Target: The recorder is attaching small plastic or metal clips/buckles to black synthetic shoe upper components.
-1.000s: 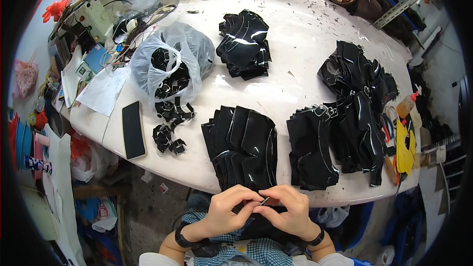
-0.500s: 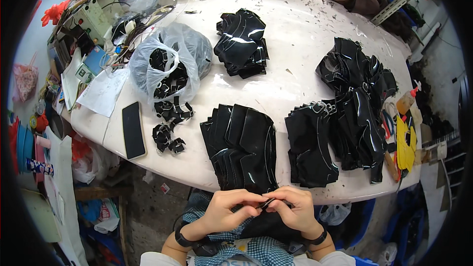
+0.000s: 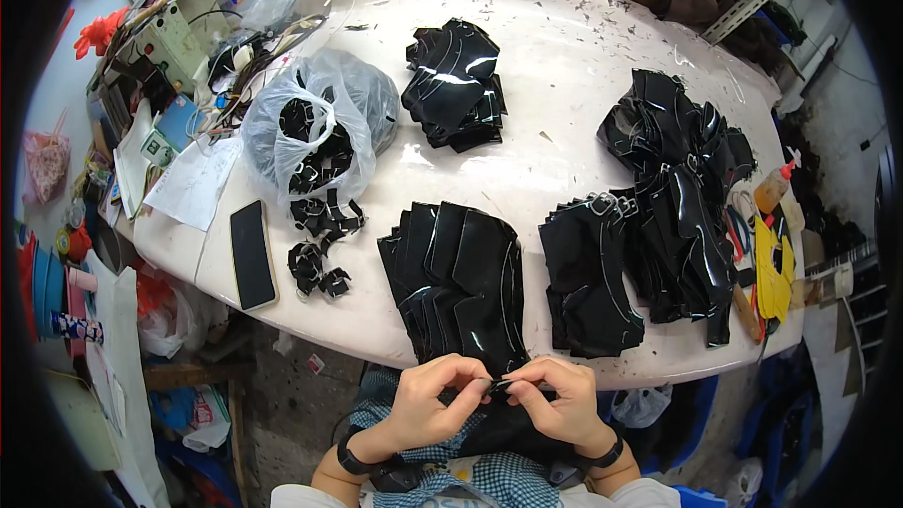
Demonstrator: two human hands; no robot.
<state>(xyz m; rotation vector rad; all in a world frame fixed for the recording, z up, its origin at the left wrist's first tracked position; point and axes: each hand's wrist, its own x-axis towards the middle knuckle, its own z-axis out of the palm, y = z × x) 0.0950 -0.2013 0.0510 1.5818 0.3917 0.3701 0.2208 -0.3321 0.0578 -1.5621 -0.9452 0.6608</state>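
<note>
My left hand (image 3: 435, 406) and my right hand (image 3: 559, 404) meet at the table's near edge, thumbs and fingertips pinched. Between them they hold a small black strip (image 3: 499, 384), mostly covered by the fingers. Just beyond lies a fanned stack of glossy black leather-like pieces (image 3: 461, 273). Right of it is a second black stack with metal buckles (image 3: 591, 287) along its top. A larger heap of black pieces (image 3: 682, 226) spreads farther right. Small black looped strips (image 3: 308, 263) spill from a translucent plastic bag (image 3: 372, 99) on the left.
A phone (image 3: 252, 254) lies near the table's left edge beside a paper sheet (image 3: 198, 179). Another black stack (image 3: 456, 85) sits farther back. Yellow-handled tools (image 3: 774, 273) and a glue bottle (image 3: 774, 190) stand at the right edge. Clutter (image 3: 179, 47) fills the far left.
My fingertips have shifted slightly on the small black strip, with the left fingers moving a little left. The view has drifted slightly; the stacks stay put.
</note>
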